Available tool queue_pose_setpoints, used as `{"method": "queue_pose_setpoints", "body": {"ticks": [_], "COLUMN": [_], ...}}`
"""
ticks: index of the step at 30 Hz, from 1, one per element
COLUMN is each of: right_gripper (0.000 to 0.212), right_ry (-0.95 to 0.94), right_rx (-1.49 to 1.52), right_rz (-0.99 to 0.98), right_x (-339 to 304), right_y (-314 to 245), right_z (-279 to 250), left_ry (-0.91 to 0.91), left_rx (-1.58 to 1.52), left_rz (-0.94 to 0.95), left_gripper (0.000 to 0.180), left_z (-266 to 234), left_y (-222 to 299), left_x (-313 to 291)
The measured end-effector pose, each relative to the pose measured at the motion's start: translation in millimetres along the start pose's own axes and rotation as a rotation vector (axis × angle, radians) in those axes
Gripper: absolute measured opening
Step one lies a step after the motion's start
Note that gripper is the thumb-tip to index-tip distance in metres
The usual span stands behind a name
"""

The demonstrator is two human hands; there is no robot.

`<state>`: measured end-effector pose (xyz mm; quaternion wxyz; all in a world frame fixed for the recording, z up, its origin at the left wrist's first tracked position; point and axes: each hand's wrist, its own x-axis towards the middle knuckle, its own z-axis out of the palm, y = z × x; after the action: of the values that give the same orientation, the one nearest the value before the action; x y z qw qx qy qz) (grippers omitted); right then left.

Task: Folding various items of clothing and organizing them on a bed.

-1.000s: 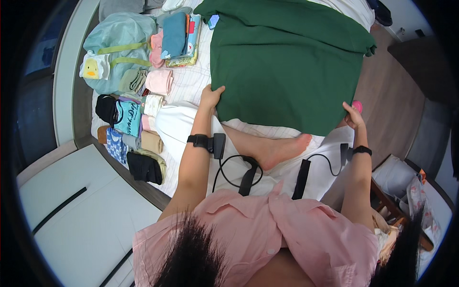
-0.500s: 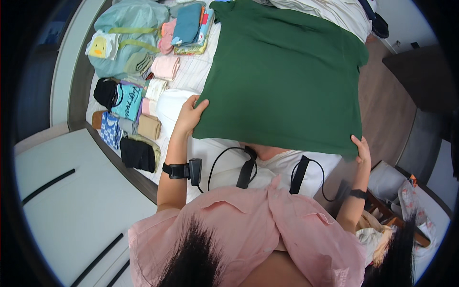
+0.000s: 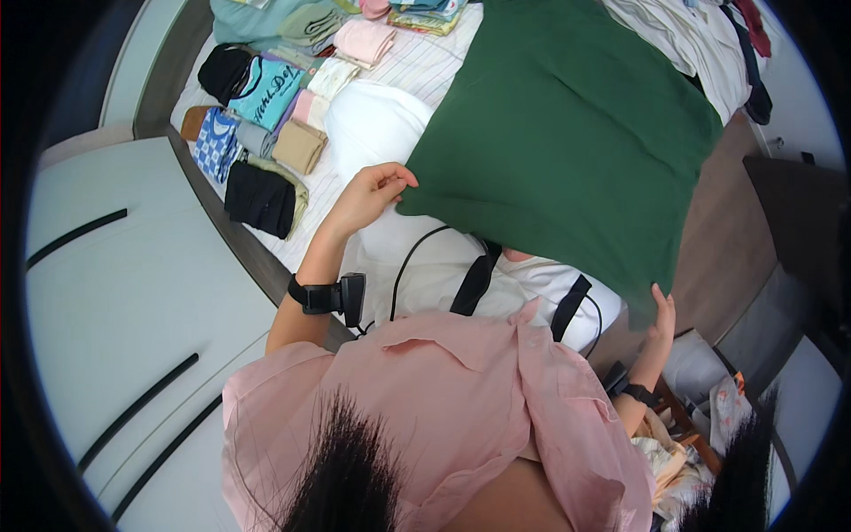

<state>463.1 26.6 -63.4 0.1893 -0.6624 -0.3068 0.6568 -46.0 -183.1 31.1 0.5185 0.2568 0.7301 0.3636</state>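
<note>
Over on the far left there's a white cabinet with black handles, then the bed with a bunch of folded stuff on its left side: a blue-and-white checked cloth, a black folded cloth just nearer, a turquoise folded shirt farther back, and a tan folded cloth to the right of those. Next comes the left hand, thumb and fingers pinched on the near left corner of a big green cloth. That cloth is spread out in the middle, near edge over the person's white-clad legs. Right hand is at the near right corner, fingers pointing up, kinda blurry, so can't tell if it's gripping. Wooden floor to the right of that.
</note>
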Motion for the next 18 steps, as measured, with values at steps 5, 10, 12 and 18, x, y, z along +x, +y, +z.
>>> {"method": "queue_pose_setpoints", "body": {"ticks": [5, 10, 12, 18], "right_gripper": [0.035, 0.034, 0.034, 0.035], "right_ry": [-0.064, -0.070, -0.101, -0.089], "right_rx": [0.036, 0.028, 0.046, 0.061], "right_rz": [0.006, -0.042, -0.054, -0.066], "right_x": [10.7, 9.8, 8.5, 5.3], "right_y": [4.7, -1.6, -3.3, -4.5], "right_z": [-14.8, -12.5, -12.5, -12.0], "left_ry": [0.077, 0.058, 0.062, 0.027], "left_rx": [0.190, 0.349, 0.397, 0.314], "left_rz": [0.195, 0.255, 0.293, 0.298], "left_gripper": [0.037, 0.065, 0.066, 0.063], "left_z": [10.3, 12.5, 13.7, 10.4], "left_y": [4.7, 2.7, 6.3, 13.4], "left_x": [-14.0, -15.5, -17.5, -20.1]}}
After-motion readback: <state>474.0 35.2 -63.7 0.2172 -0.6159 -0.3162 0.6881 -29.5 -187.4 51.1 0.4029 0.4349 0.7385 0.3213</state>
